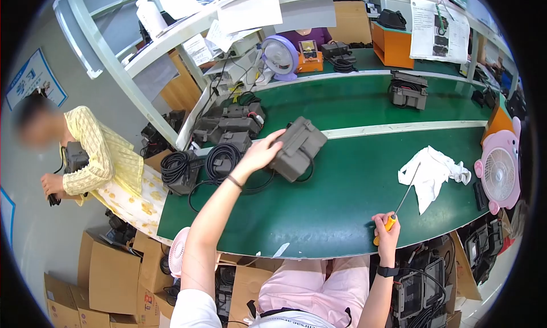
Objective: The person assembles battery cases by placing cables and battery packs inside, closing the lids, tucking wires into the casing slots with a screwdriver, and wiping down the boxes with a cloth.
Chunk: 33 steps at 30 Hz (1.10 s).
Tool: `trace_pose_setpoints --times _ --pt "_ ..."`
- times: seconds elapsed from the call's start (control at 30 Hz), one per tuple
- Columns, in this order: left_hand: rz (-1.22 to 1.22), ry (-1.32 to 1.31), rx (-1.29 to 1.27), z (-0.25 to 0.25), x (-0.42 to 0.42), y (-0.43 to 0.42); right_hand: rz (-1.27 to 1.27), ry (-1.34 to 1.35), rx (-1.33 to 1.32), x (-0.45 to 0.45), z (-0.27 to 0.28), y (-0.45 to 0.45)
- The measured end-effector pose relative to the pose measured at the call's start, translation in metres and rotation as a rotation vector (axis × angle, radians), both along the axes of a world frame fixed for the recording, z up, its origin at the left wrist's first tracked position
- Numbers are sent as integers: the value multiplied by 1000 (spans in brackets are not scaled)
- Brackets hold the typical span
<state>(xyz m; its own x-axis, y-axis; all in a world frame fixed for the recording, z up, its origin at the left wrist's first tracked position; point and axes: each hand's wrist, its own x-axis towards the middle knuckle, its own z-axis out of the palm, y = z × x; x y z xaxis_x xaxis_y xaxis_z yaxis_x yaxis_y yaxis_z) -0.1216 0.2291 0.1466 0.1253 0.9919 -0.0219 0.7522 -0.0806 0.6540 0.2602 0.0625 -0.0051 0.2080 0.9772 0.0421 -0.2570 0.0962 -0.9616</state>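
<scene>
My left hand (263,152) grips the left side of a dark grey plastic box (300,144) with latches and a black cable, tilted over the green table (336,197). Whether the box touches the tabletop, I cannot tell. In my right hand (388,228), near the table's front edge, is a screwdriver (385,228) with a yellow handle. Its long thin shaft points up and away, the tip over a crumpled white cloth (428,177). Left of the held box, similar boxes with coiled black cables (223,160) sit on the table.
A pink fan (500,171) stands at the right end, beside a black bar-shaped object (480,196). Another grey box (408,90) rests beyond the white strip (399,127). At left stands a person in yellow (105,151) holding a box. Cardboard boxes (114,277) crowd the floor.
</scene>
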Motion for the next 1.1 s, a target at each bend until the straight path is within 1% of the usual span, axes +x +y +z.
trace_pose_setpoints --times 0.13,0.27,0.3,0.33,0.4,0.47,0.5,0.6,0.63,0.73,0.77,0.8,0.87,0.9,0.93,0.97,1.0,1.03,1.07,1.1 --pt "-40 -4 -48 10 -21 0 -9 -3 -3 0 -1 2" --pt "-79 -85 -55 -10 -25 11 -8 -12 5 0 -1 2" --pt "-109 -35 -43 -10 -18 9 -11 -12 10 0 -1 2" --pt "-27 -155 -280 -4 -9 0 -10 -13 11 0 -1 3" --pt "-8 -255 -198 -15 -3 -2 -9 -14 11 1 -2 3" --pt "77 -360 -200 -18 -1 -5 3 -11 10 2 -1 1" --pt "117 -411 -200 -14 3 -7 7 -8 11 2 0 2" --pt "249 -668 -77 -4 6 -27 9 -4 5 2 0 1" --pt "260 -780 -85 -3 2 -30 6 -6 0 2 -1 1" --pt "458 -894 -99 -14 -7 -36 -2 -7 -5 1 -2 2" --pt "511 -851 -184 -22 -19 -32 -5 -8 -5 1 -2 2" --pt "482 -715 -233 -17 -23 -37 -7 -11 -4 1 -2 2" --pt "414 -440 -328 6 -26 -48 -4 2 -2 1 -2 2" --pt "228 -54 -263 26 -34 -49 -5 10 -1 1 -2 1" --pt "119 490 73 20 -44 -41 -7 10 -4 1 -2 1" --pt "97 580 241 14 -52 -35 -9 11 -6 1 -2 1" --pt "74 669 410 26 -48 -37 -10 13 -8 1 -3 1" --pt "79 649 336 42 -39 -35 -11 11 -14 1 -2 1" --pt "71 579 373 48 -39 -27 -13 8 -19 1 -1 0" --pt "123 488 323 51 -44 -11 -16 4 -22 0 0 0"
